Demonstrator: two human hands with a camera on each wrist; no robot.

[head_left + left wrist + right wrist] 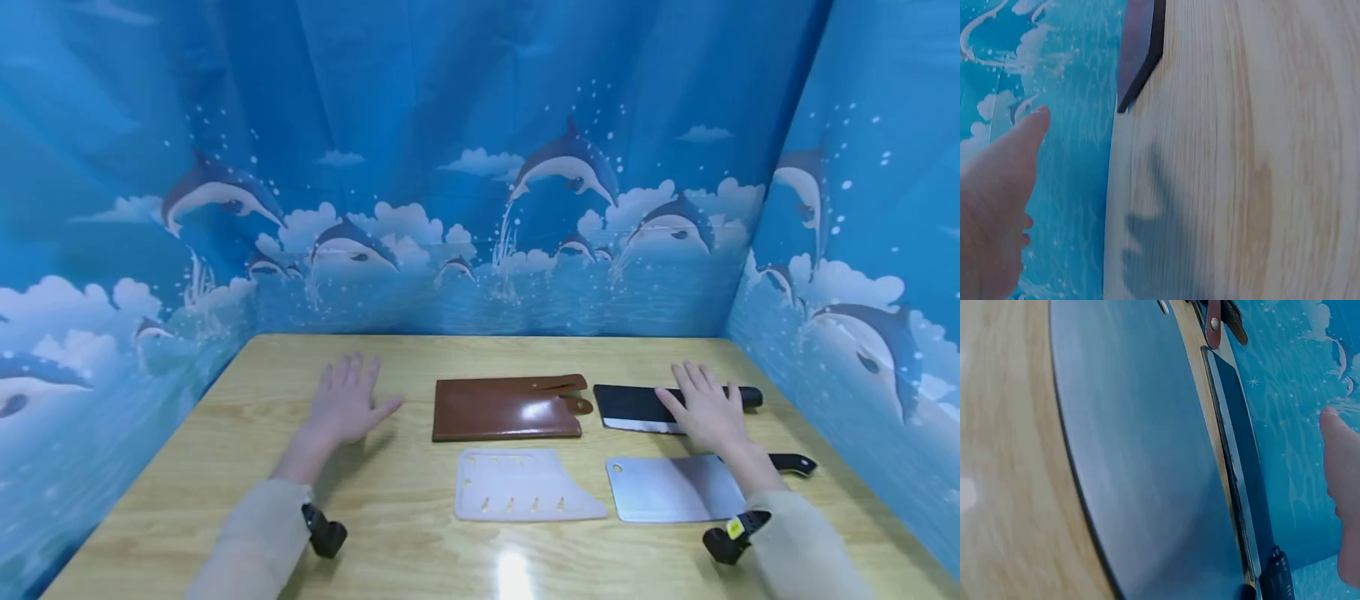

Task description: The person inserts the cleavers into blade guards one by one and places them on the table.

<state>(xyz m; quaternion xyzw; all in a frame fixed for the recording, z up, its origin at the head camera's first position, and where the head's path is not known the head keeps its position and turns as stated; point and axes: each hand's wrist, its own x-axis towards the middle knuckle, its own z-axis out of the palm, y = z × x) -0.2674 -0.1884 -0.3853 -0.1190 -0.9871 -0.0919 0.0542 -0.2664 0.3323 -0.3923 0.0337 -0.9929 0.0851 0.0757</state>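
Note:
My left hand (347, 404) hovers over the left part of the table, fingers straight and thumb spread toward a brown leather sheath (498, 408). Over the black-bladed cleaver (633, 402) at the right, my right hand (708, 408) is held with its fingers spread, hiding part of that blade and handle. A silver cleaver (663, 490) with a black handle lies nearer to me, partly covered by my right wrist. Left of it is a white plastic blade guard (521, 487) with small slots. In the right wrist view the silver blade (1141, 450) fills the middle.
The wooden table (405, 550) has a glossy light reflection near its front. Blue dolphin-print curtains (420, 167) stand behind it and along both sides. A black wrist camera (326, 532) is strapped to my left wrist, and another (727, 546) to my right.

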